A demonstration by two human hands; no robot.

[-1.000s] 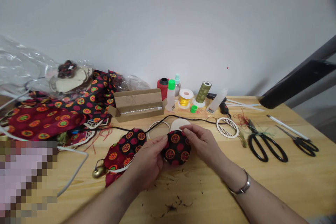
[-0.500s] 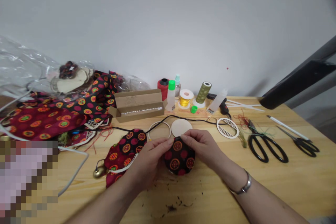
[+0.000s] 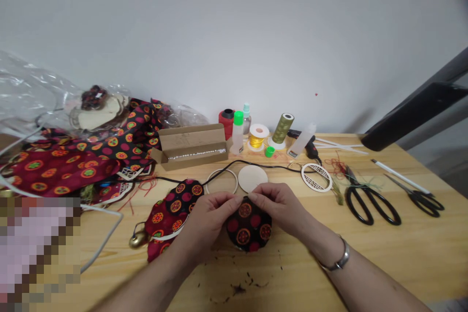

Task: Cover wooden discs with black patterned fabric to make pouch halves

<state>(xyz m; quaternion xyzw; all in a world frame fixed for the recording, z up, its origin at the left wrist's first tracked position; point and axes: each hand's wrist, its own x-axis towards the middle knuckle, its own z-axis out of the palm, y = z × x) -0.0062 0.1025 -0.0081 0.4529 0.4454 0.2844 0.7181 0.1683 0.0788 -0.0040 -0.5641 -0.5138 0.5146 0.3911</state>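
Observation:
Between my two hands is a round piece covered in dark patterned fabric, black with red dots and orange flower motifs. My left hand pinches its upper left edge between thumb and fingers. At the upper right edge, my right hand pinches it the same way, the two thumbs close together. Just beyond the fingertips lie a plain pale disc and a thin pale ring. Left of my left hand rests a red-and-black fabric piece with a brass bell beside it.
Scissors and smaller scissors lie to the right, near a white lattice disc. Behind stand a cardboard box, a green-capped bottle and a yellow thread spool. Patterned cloth heaps at left; a black cord crosses the table.
The fabric-covered round piece has tipped slightly, its lower edge now a little nearer me. Both hands keep their pinch and have barely moved.

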